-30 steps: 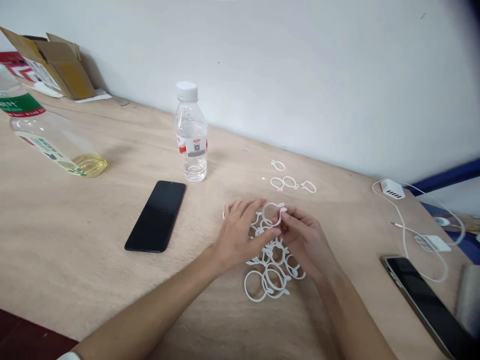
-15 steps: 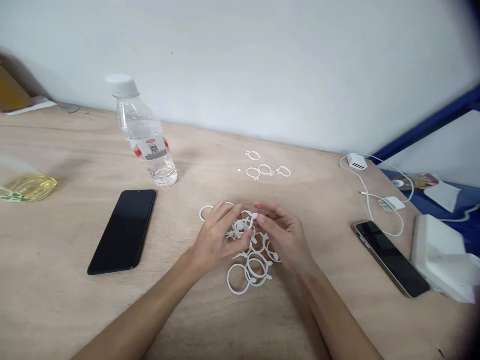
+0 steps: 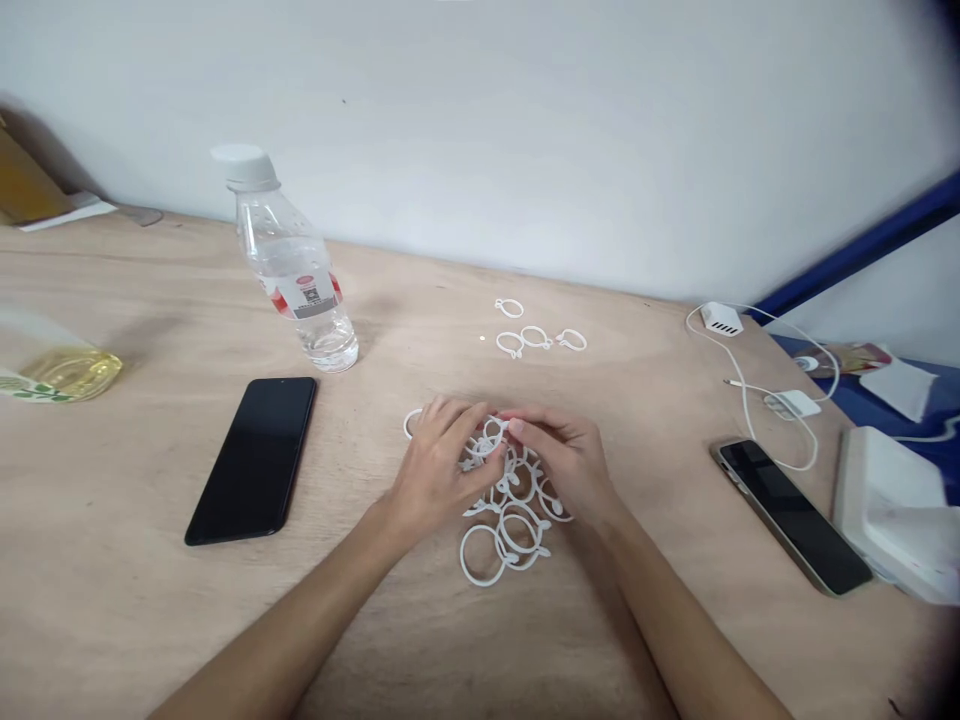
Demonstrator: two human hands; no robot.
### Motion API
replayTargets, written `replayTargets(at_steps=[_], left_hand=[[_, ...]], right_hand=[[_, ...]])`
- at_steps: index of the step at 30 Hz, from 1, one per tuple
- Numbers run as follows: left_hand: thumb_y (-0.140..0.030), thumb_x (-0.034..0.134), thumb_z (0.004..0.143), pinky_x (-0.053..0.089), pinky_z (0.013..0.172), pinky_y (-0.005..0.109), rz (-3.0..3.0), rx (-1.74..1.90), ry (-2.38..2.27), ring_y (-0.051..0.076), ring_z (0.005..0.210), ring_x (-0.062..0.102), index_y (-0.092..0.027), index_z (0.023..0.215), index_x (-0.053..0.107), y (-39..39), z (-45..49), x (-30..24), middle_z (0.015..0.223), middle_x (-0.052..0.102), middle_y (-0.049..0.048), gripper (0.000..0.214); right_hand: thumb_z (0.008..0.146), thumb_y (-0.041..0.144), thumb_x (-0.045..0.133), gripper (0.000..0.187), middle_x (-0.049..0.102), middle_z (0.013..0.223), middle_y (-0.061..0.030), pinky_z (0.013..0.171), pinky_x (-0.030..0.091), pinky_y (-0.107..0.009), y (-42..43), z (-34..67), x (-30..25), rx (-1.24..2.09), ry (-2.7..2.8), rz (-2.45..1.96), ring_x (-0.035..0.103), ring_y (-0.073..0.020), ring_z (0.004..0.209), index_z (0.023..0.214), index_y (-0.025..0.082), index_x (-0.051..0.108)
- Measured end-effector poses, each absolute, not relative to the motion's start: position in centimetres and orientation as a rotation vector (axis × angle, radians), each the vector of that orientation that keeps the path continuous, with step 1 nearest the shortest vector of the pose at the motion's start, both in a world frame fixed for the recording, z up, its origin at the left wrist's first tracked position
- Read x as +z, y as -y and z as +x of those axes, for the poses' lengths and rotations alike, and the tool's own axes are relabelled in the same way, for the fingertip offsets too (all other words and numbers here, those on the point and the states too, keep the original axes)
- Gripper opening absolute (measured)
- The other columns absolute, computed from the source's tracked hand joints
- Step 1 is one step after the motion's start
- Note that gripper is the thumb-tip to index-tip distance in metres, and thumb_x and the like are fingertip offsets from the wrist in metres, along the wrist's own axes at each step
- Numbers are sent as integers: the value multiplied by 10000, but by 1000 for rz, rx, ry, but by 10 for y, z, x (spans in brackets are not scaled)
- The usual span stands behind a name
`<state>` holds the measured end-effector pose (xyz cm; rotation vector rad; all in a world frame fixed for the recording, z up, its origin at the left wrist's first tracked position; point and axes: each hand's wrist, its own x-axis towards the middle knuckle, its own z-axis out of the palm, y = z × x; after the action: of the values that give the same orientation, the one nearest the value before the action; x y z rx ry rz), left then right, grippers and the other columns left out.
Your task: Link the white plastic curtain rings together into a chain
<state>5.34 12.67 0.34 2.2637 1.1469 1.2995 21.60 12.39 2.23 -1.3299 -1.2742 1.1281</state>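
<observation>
Over a pile of white plastic rings, each with a small tab, my two hands meet. My left hand is closed, its thumb and fingers around one white ring. My right hand pinches that ring's tab side between thumb and forefinger. Several rings of the pile lie overlapped under and in front of the hands, some partly hidden by the fingers. Farther back, a small group of like rings lies apart on the wooden table.
A water bottle and a black phone stand and lie to the left. An oil bottle is at the far left. On the right are another phone, a white charger with cables, and a white device. A wall rises behind.
The ring between my hands has turned to show its round opening more plainly. My fingertips have shifted slightly. The whole view has moved a little, with the other objects lying as before.
</observation>
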Motion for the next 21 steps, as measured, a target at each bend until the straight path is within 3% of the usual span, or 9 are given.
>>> replayTargets(at_steps=[5, 8, 11, 14, 17, 19, 21], left_hand=[[-208, 586, 797, 438, 852, 433, 2285, 1127, -1270, 256, 979, 525, -164, 1142, 591, -124, 56, 3, 1068, 644, 90, 349], [-193, 598, 754, 419, 877, 467, 2311, 1017, -1301, 278, 1012, 504, -177, 1140, 608, -122, 55, 4, 1109, 631, 94, 387], [-244, 626, 746, 404, 883, 495, 2330, 1001, -1288, 289, 1018, 493, -186, 1140, 618, -121, 55, 6, 1140, 619, 99, 398], [-297, 619, 790, 405, 882, 486, 2309, 1061, -1263, 282, 1013, 499, -183, 1133, 623, -121, 55, 7, 1135, 619, 102, 361], [-280, 549, 868, 416, 889, 458, 2236, 1163, -1315, 258, 1007, 518, -169, 1151, 603, -123, 55, 6, 1109, 619, 110, 309], [-277, 521, 899, 420, 901, 444, 2204, 1227, -1372, 253, 1029, 524, -157, 1204, 561, -124, 54, 4, 1142, 602, 124, 331], [-287, 523, 910, 423, 922, 434, 2213, 1274, -1382, 255, 1077, 523, -162, 1271, 505, -125, 54, 2, 1214, 567, 137, 382]], right_hand=[[798, 340, 586, 284, 748, 877, -89, 802, 510, -361, -185, 229, 12, 414, 1558, -1703, 666, -211, 769, 946, 152, 739], [772, 343, 611, 354, 732, 867, -128, 833, 484, -396, -218, 233, 3, 240, 1655, -1905, 660, -259, 832, 1021, 112, 712], [759, 344, 618, 295, 722, 807, -151, 795, 473, -430, -234, 235, -4, 242, 1681, -1938, 654, -299, 819, 896, 113, 739], [786, 320, 579, 244, 727, 802, -132, 774, 469, -408, -232, 236, -4, 269, 1707, -1890, 647, -272, 783, 813, 146, 748], [811, 346, 567, 253, 740, 857, -89, 770, 473, -357, -210, 235, 6, 326, 1736, -1790, 643, -225, 780, 849, 175, 749], [821, 410, 572, 280, 738, 832, -52, 711, 476, -324, -188, 232, 16, 430, 1745, -1722, 635, -198, 734, 850, 192, 744], [828, 482, 576, 344, 681, 676, -24, 627, 441, -299, -163, 230, 28, 755, 1700, -1611, 588, -175, 642, 726, 184, 713]])
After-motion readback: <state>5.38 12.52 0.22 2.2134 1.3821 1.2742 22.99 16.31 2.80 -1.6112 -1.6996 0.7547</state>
